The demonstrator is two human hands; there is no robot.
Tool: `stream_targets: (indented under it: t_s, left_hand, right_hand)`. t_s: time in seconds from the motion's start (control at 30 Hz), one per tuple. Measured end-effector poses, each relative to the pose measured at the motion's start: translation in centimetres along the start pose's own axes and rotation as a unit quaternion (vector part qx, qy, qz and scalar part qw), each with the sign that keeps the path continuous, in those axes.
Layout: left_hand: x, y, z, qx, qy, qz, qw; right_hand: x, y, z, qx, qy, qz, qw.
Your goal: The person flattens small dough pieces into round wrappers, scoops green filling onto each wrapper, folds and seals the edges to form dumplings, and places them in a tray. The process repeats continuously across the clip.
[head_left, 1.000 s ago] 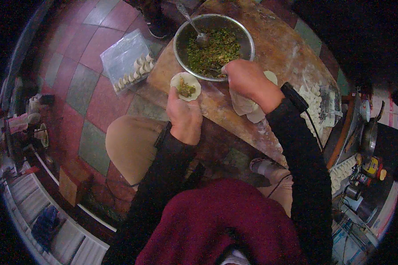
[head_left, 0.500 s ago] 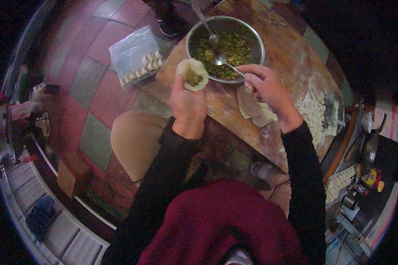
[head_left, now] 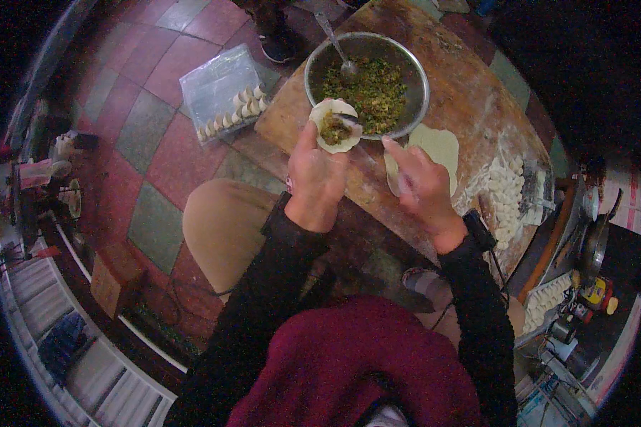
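My left hand holds up a round dumpling wrapper with green-brown filling on it, just off the near left rim of the metal bowl. In my right hand is a spoon, its bowl down on the filling in the wrapper. Part of the spoon's handle is hard to make out. More chopped filling lies in the metal bowl, where a second spoon leans. Flat wrappers lie on the board beside and partly beneath my right hand.
Small floured dough pieces cover the right of the wooden board. To the left, a tray of folded dumplings sits with clear plastic. Another tray of dumplings is at the right. A person's shoe shows beyond the board.
The spoon has left the metal bowl and now presses on the filling in the wrapper. My right hand has come nearer to me; my left hand has shifted slightly right.
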State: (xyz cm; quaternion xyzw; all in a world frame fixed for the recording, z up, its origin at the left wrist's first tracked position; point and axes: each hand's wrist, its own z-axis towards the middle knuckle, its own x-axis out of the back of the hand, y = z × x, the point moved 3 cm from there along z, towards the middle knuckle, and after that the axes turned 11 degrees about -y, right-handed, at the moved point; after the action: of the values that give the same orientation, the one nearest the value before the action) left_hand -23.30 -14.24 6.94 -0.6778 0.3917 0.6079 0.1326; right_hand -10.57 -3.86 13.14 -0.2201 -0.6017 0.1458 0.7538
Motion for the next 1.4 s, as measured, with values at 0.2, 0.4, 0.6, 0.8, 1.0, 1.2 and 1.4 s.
stream_targets:
  t_s: [0.2, 0.4, 0.6, 0.8, 1.0, 1.2, 1.4]
  left_hand:
    - [-0.1, -0.3, -0.1, 0.001, 0.03, 0.0, 1.0]
    - [-1.1, -0.3, -0.7, -0.021, 0.012, 0.043, 0.999]
    - [-2.6, -2.0, -1.8, 0.06, -0.017, 0.167, 0.984]
    - [-4.8, -5.7, -3.6, 0.111, -0.087, 0.203, 0.969]
    - [-7.7, -8.9, -5.6, 0.214, -0.158, 0.105, 0.958]
    - [-9.9, -10.3, -7.6, 0.258, -0.208, 0.266, 0.905]
    - [-9.2, -12.9, -7.7, 0.279, -0.192, 0.195, 0.92]
  right_hand:
    - [-0.1, 0.2, 0.2, -0.179, -0.081, 0.281, 0.939]
    - [1.7, 2.4, 2.3, -0.227, -0.001, 0.277, 0.934]
    - [3.6, 2.4, 1.6, -0.012, 0.075, -0.028, 0.997]
    - [3.9, 0.2, -4.4, -0.198, 0.059, 0.072, 0.976]
    - [6.3, 0.5, -7.4, -0.255, 0.068, 0.137, 0.955]
    - [10.1, 0.4, -10.0, -0.221, 0.11, 0.131, 0.96]
    - [11.6, -2.4, -13.4, -0.07, 0.105, -0.106, 0.986]
